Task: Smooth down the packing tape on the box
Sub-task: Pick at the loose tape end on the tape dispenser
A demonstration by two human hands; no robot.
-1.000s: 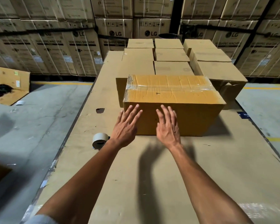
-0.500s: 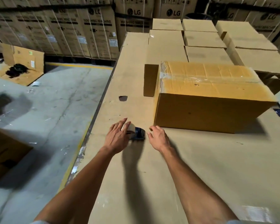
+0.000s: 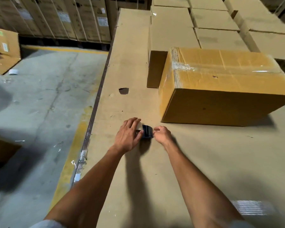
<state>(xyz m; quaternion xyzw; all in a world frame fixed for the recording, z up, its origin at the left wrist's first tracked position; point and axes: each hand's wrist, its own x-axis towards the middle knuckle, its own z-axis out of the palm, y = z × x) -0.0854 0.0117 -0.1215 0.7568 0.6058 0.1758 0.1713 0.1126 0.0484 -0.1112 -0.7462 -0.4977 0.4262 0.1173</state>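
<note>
A brown cardboard box (image 3: pixel 224 106) sits on the cardboard-covered table, with clear packing tape (image 3: pixel 184 67) running along its top seam and crinkled at the left end. In front of its left corner lies a tape roll in a dark blue dispenser (image 3: pixel 146 131). My left hand (image 3: pixel 127 134) lies over the pale roll and grips it. My right hand (image 3: pixel 161 134) pinches something at the dispenser's right edge, fingers closed. Both hands are away from the box.
The table top (image 3: pixel 187 162) has a small hole (image 3: pixel 123 91) and a metal left edge (image 3: pixel 92 116), with concrete floor beyond. Flat stacked cartons (image 3: pixel 212 30) stand behind the box. Large cartons line the back wall. An open carton (image 3: pixel 3 50) lies on the floor, far left.
My hands left the box's front face and dropped to the tape roll at the left. The left hand closed over the roll and the right closed at the dispenser. The view swung left.
</note>
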